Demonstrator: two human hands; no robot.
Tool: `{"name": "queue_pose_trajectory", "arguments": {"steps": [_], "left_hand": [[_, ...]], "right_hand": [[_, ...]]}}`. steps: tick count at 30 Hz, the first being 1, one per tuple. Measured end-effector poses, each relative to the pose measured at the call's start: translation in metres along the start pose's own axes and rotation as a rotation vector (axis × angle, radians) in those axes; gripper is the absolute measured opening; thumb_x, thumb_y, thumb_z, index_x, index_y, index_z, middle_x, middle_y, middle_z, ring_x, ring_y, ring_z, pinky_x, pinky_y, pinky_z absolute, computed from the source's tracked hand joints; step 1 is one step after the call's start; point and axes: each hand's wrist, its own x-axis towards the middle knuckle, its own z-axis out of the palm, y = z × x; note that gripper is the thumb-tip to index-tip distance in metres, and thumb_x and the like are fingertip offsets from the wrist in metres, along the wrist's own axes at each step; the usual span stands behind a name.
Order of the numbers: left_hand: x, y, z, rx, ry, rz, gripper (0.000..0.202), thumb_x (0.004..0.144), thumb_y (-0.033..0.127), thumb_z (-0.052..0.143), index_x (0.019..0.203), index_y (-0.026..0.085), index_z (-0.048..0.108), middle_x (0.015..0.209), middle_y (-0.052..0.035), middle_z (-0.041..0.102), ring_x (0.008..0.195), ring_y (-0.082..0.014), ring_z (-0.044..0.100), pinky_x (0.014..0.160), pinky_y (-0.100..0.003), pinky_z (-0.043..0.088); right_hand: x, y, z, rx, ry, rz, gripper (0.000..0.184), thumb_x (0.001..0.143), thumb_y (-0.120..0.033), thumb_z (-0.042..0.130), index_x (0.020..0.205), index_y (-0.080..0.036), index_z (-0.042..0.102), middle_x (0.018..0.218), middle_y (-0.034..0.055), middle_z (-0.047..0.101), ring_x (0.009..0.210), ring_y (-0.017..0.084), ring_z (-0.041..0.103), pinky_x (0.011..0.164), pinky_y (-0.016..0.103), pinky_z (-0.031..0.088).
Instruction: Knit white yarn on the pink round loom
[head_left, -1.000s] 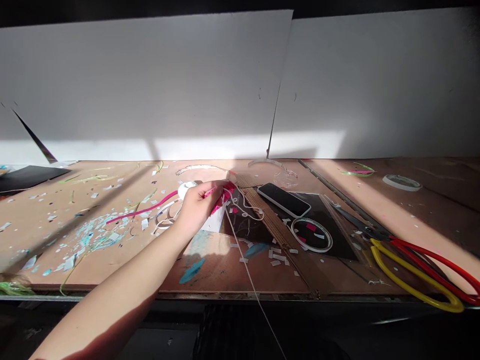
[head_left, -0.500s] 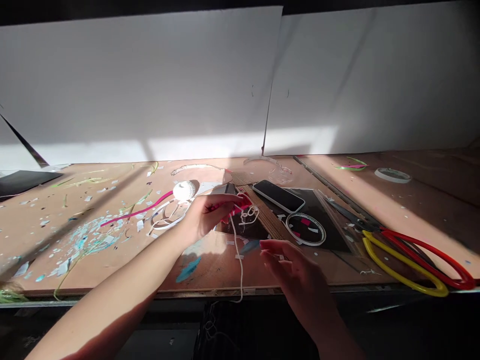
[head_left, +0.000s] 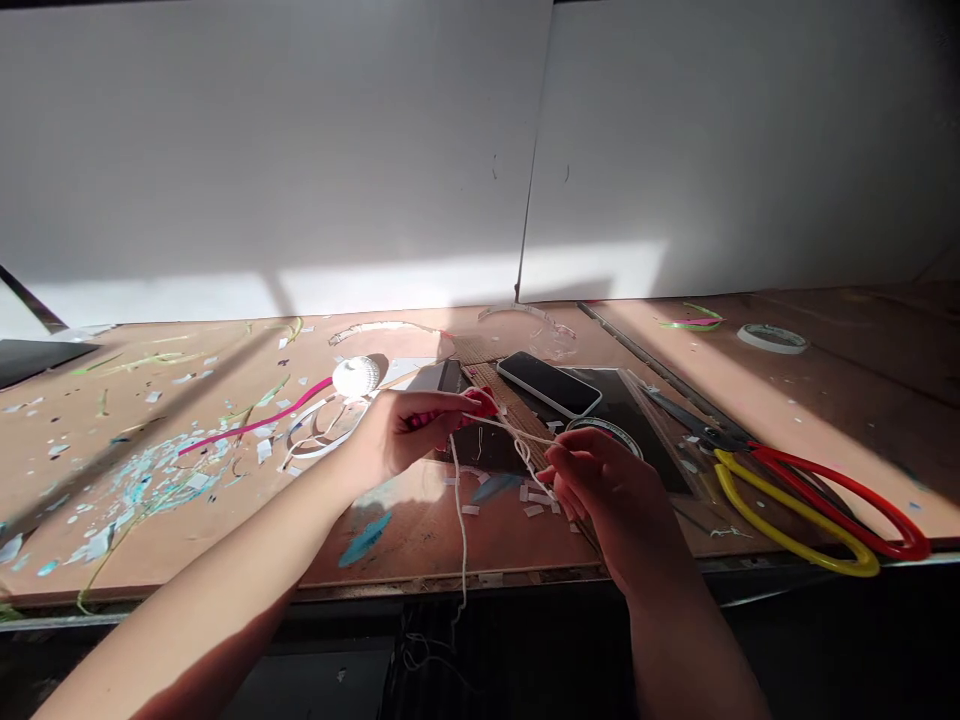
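My left hand (head_left: 409, 430) is closed around a small pink-red piece (head_left: 486, 402), mostly covered by the fingers, with white string on it. Between finger and thumb of my right hand (head_left: 600, 480), white string (head_left: 521, 433) is pinched and stretched across to the left hand. Loose loops of it dangle beside the right fingers. Another length of string (head_left: 463, 530) drops from the left hand over the table's front edge. Behind the left wrist sits a white ball of string (head_left: 356, 377), near a white ring (head_left: 296, 440) and a long pink strip (head_left: 255, 418).
A phone (head_left: 550, 383) lies on a dark sheet (head_left: 671, 470) beside a corrugated cardboard strip (head_left: 476, 350). Large scissors (head_left: 795, 500) with red and yellow handles rest at the right. A tape roll (head_left: 772, 338) lies farther back. Paper scraps (head_left: 172, 490) cover the left side.
My right hand has come up and taken hold of the string, pulling it taut toward the right. The left hand keeps its grip. The view has shifted slightly.
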Motion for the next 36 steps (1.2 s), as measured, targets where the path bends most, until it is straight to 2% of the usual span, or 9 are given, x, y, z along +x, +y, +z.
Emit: {"name": "queue_pose_trajectory", "arguments": {"steps": [4, 8, 11, 15, 18, 22, 29, 33, 36], "left_hand": [[0.001, -0.007, 0.001, 0.034, -0.068, 0.025, 0.027, 0.077, 0.026, 0.054, 0.094, 0.013, 0.070, 0.053, -0.0022, 0.060, 0.047, -0.0087, 0.046, 0.043, -0.018, 0.033], [0.001, -0.009, 0.002, -0.082, -0.156, -0.021, 0.024, 0.073, 0.021, 0.056, 0.090, 0.012, 0.070, 0.059, -0.0031, 0.064, 0.046, -0.0085, 0.049, 0.044, -0.018, 0.036], [0.002, -0.003, 0.000, -0.205, -0.195, -0.099, 0.023, 0.069, 0.020, 0.058, 0.086, 0.011, 0.071, 0.058, -0.0042, 0.065, 0.043, -0.0085, 0.049, 0.040, -0.017, 0.035], [0.001, 0.006, -0.008, -0.298, -0.284, -0.181, 0.023, 0.063, 0.019, 0.060, 0.081, 0.010, 0.072, 0.051, -0.0032, 0.062, 0.039, -0.0082, 0.048, 0.035, -0.016, 0.031], [-0.005, 0.010, -0.010, -0.358, -0.403, -0.265, 0.021, 0.061, 0.018, 0.059, 0.074, 0.010, 0.072, 0.039, -0.0002, 0.054, 0.033, -0.0062, 0.043, 0.032, -0.015, 0.024], [-0.014, 0.015, -0.007, -0.463, -0.318, -0.225, 0.016, 0.060, 0.019, 0.057, 0.059, 0.011, 0.071, 0.029, 0.0019, 0.045, 0.024, -0.0023, 0.030, 0.030, -0.016, 0.012], [-0.006, 0.014, -0.014, -0.678, -0.280, -0.350, 0.016, 0.059, 0.019, 0.059, 0.067, 0.011, 0.071, 0.040, -0.0005, 0.054, 0.028, -0.0031, 0.031, 0.032, -0.018, 0.014], [0.005, 0.002, -0.012, -0.782, -0.035, -0.286, 0.023, 0.067, 0.021, 0.061, 0.088, 0.015, 0.070, 0.053, 0.0004, 0.062, 0.039, -0.0057, 0.044, 0.037, -0.017, 0.026], [0.010, -0.007, -0.007, -0.826, 0.091, -0.219, 0.029, 0.069, 0.020, 0.063, 0.097, 0.017, 0.067, 0.075, -0.0011, 0.069, 0.056, -0.0088, 0.056, 0.052, -0.018, 0.041]], "right_hand": [[0.017, -0.025, -0.031, -0.282, 0.227, -0.188, 0.021, 0.072, -0.041, 0.062, 0.072, -0.020, 0.062, 0.050, -0.0033, 0.049, 0.044, 0.008, 0.040, 0.042, 0.022, 0.028], [0.058, -0.065, -0.048, -0.775, 0.265, -0.503, 0.012, 0.077, -0.028, 0.058, 0.076, -0.020, 0.067, 0.073, 0.0015, 0.063, 0.067, 0.012, 0.053, 0.063, 0.026, 0.038], [0.093, -0.092, -0.048, -1.011, 0.294, -0.519, 0.023, 0.081, -0.029, 0.051, 0.079, -0.014, 0.069, 0.073, 0.0045, 0.060, 0.071, 0.012, 0.051, 0.070, 0.031, 0.035], [0.138, -0.110, -0.039, -0.702, 0.257, -0.255, 0.033, 0.077, -0.043, 0.053, 0.079, -0.014, 0.067, 0.052, -0.0022, 0.044, 0.056, 0.010, 0.049, 0.054, 0.026, 0.035], [0.166, -0.105, -0.031, -0.317, 0.102, -0.069, 0.034, 0.080, -0.039, 0.051, 0.087, -0.009, 0.063, 0.060, -0.0018, 0.052, 0.049, 0.004, 0.051, 0.049, 0.019, 0.037], [0.186, -0.079, -0.021, -0.179, 0.072, 0.008, 0.019, 0.082, -0.026, 0.051, 0.088, -0.009, 0.059, 0.074, 0.0031, 0.061, 0.058, 0.004, 0.059, 0.058, 0.019, 0.047], [0.164, -0.041, -0.001, -0.375, -0.117, 0.133, 0.025, 0.064, 0.002, 0.060, 0.085, -0.012, 0.060, 0.054, 0.0006, 0.059, 0.045, 0.012, 0.054, 0.046, 0.026, 0.044], [0.111, -0.055, 0.008, -0.469, 0.095, -0.192, 0.008, 0.077, -0.020, 0.055, 0.085, -0.020, 0.057, 0.054, -0.0032, 0.056, 0.040, 0.008, 0.049, 0.045, 0.024, 0.039], [0.062, -0.057, 0.026, -0.493, -0.018, -0.183, 0.036, 0.079, -0.048, 0.050, 0.057, -0.019, 0.053, 0.044, -0.0017, 0.050, 0.040, 0.010, 0.048, 0.045, 0.024, 0.037]]}}
